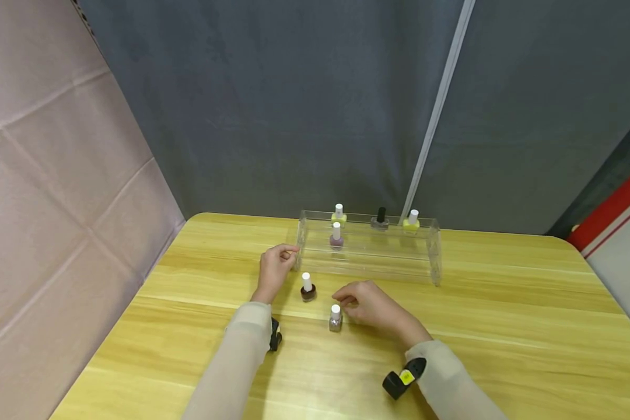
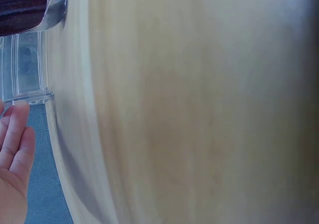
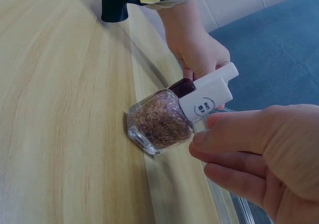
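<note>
At the near side, a glitter nail polish bottle [image 1: 335, 321] with a white cap stands upright on the table. Beside its cap is my right hand [image 1: 373, 304], fingers loosely bent; in the right wrist view the fingertips [image 3: 202, 140] lie right by the cap without wrapping round it. A dark red nail polish bottle [image 1: 308, 293], also white-capped, stands a little farther back and left. My left hand [image 1: 276, 268] has its fingertips at the left end of a clear tiered rack [image 1: 367, 268]. In the left wrist view its fingers [image 2: 17, 129] look fairly straight.
On the rack's back tier stand two yellow polish bottles [image 1: 338, 219] and a black-capped one [image 1: 380, 221]. A mauve bottle [image 1: 336, 239] sits one tier lower. Behind the wooden table [image 1: 504, 326] hangs a grey curtain [image 1: 273, 116]; pink cloth [image 1: 58, 175] covers the left side.
</note>
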Demonstrator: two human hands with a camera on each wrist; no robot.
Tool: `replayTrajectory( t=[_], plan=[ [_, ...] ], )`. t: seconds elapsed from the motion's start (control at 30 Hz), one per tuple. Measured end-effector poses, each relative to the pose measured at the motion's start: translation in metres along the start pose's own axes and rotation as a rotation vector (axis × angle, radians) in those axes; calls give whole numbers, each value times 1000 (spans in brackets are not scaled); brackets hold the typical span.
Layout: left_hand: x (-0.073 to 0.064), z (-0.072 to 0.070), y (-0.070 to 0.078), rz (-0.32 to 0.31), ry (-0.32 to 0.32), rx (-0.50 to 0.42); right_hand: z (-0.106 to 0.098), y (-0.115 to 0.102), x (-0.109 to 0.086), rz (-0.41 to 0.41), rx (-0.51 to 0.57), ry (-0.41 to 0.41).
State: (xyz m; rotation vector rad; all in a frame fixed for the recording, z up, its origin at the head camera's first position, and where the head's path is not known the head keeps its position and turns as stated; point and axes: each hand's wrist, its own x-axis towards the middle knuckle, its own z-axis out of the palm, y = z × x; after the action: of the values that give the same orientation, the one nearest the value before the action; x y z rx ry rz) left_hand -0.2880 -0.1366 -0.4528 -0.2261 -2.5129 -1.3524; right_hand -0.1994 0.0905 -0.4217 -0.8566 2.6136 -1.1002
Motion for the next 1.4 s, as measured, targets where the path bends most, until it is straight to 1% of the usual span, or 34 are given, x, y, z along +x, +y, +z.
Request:
replayTrajectory(
  t=[0.17,0.27,0.47,0.77,0.9,1.07,1.17,1.27,1.4],
  plan=[
    [1,0,0,-14,-9,14,1,-1,2,30,4,-24],
    [1,0,0,-8,-5,16,2,-1,2,42,10,-48],
    [1,0,-1,5,-2,18,2,0,3,20,-10,-63],
    [2,0,-2,-7,-8,21,2,2,2,-5,-18,-71],
    [2,1,-2,-7,-8,13,2,2,3,-16,-20,-95],
    [2,1,-2,-14,-12,10,2,1,5,-6,-19,-122],
    [2,1,-2,-17,-15,14,2,1,5,9,-11,-120],
    [2,1,-2,-17,-15,17,2,1,4,25,18,-115],
    [2,1,-2,-19,-15,19,2,3,3,25,63,-109]
  ],
)
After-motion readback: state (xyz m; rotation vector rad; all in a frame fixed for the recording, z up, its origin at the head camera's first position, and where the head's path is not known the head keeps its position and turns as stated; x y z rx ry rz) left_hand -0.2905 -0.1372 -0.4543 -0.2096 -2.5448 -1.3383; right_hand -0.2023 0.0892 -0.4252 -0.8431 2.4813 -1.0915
